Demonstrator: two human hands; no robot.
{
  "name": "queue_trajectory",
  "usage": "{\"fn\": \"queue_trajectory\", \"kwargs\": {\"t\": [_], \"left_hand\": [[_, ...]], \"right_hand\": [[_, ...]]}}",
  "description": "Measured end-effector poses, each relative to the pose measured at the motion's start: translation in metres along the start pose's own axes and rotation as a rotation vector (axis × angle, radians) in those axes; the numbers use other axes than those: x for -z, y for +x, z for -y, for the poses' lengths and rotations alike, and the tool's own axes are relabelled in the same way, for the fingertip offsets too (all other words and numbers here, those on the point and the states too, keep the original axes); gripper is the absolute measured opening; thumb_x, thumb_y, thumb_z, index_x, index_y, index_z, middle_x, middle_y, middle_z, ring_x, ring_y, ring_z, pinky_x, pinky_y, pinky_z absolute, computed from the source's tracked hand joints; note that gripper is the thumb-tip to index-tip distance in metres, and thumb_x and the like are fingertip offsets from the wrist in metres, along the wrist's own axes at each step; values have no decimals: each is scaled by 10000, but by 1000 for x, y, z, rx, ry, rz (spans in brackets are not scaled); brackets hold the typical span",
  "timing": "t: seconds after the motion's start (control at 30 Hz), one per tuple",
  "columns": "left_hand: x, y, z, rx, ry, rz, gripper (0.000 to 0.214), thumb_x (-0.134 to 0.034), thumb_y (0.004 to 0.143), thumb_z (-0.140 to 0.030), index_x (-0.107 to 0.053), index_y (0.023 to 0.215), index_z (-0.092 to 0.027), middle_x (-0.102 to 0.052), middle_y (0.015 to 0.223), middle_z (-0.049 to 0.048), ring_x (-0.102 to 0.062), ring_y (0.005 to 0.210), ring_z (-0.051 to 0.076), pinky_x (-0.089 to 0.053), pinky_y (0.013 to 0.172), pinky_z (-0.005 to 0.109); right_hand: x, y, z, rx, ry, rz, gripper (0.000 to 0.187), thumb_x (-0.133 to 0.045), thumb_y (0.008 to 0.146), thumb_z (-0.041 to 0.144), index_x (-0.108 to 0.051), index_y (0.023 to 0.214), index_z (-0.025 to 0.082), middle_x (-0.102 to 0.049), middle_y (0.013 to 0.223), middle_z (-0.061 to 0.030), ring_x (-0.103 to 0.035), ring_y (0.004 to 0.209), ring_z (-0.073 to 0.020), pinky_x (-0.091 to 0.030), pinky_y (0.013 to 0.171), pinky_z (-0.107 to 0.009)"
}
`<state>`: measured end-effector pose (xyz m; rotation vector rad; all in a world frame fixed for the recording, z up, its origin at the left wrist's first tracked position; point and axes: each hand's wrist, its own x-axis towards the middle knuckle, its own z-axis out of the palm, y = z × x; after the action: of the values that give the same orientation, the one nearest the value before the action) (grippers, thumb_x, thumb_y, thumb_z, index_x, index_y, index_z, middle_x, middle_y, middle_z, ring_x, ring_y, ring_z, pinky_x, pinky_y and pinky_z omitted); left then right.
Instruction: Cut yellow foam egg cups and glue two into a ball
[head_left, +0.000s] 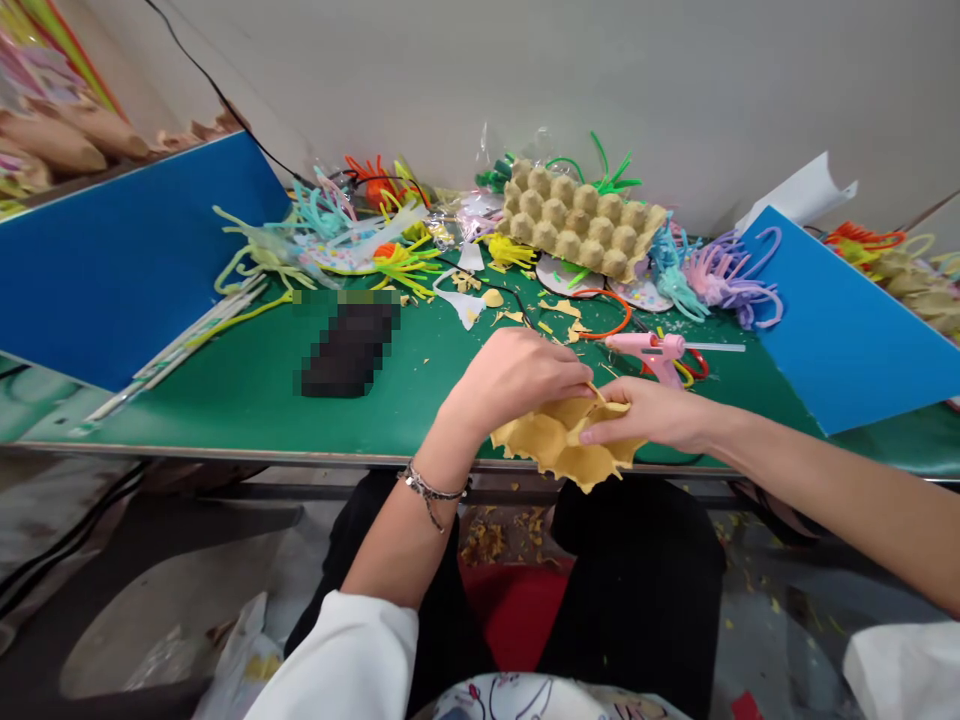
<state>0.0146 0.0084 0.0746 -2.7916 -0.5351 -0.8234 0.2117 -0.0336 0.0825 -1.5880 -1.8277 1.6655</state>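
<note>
Both my hands grip a torn piece of yellow-brown egg carton [559,440] over the front edge of the green table [247,385]. My left hand [514,378] is closed on its upper left part, fingers curled down over the top. My right hand [656,413] pinches its right side, with fingers lying across the cardboard. A bracelet sits on my left wrist. Carton scraps lie on the floor between my knees.
A whole egg carton [577,220] stands at the back among heaps of coloured pipe cleaners [720,275]. A pink glue gun [649,350] lies right of my hands. Blue boards [112,260] stand at the left and at the right [840,320]. A blurred dark object [349,350] lies mid-table.
</note>
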Motion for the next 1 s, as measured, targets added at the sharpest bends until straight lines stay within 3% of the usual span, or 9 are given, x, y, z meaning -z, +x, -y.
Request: {"fn": "queue_trajectory", "kwargs": {"t": [0.23,0.43,0.67,0.83,0.93,1.0], "left_hand": [[-2,-1,1,38,-41,20,286,-495,942,-333,-728,824,-219,-704,677,8,-597,594,110,-345,547,241],[-2,-1,5,55,-64,23,304,-498,945,-357,-724,811,-204,-723,706,12,-610,591,114,-348,540,239],[-1,-4,9,93,-129,13,261,-551,916,-348,-736,799,-206,-734,706,8,-639,607,117,-349,522,230],[-5,-4,13,135,-283,5,229,-581,905,-338,-731,812,-192,-748,764,11,-671,667,122,-407,561,218],[2,-5,13,181,-183,-114,226,-599,891,-386,-708,946,-196,-741,974,49,-686,835,170,-479,702,268],[11,-7,11,220,-101,-255,372,-631,851,-463,-649,1118,-204,-674,1157,94,-642,1030,229,-492,868,354]], "right_hand": [[-18,-3,-6,24,220,-52,352,-838,559,403,-735,829,203,-708,771,11,-630,725,-139,-483,676,-248],[-19,-1,-8,214,-19,-248,323,-796,599,480,-650,651,197,-637,722,11,-575,725,-152,-450,712,-279],[-25,-3,-8,361,-173,-380,347,-709,704,521,-627,632,191,-638,742,-10,-578,740,-160,-435,740,-300],[-23,-8,-8,349,-115,-325,294,-725,702,482,-654,649,202,-658,751,-5,-602,754,-161,-452,758,-295],[-18,-7,-11,304,-3,-347,261,-756,677,468,-679,674,219,-685,776,0,-618,789,-170,-462,782,-298],[-14,-5,-13,276,186,-425,286,-774,649,489,-679,692,223,-683,766,1,-616,761,-163,-472,745,-299]]}}
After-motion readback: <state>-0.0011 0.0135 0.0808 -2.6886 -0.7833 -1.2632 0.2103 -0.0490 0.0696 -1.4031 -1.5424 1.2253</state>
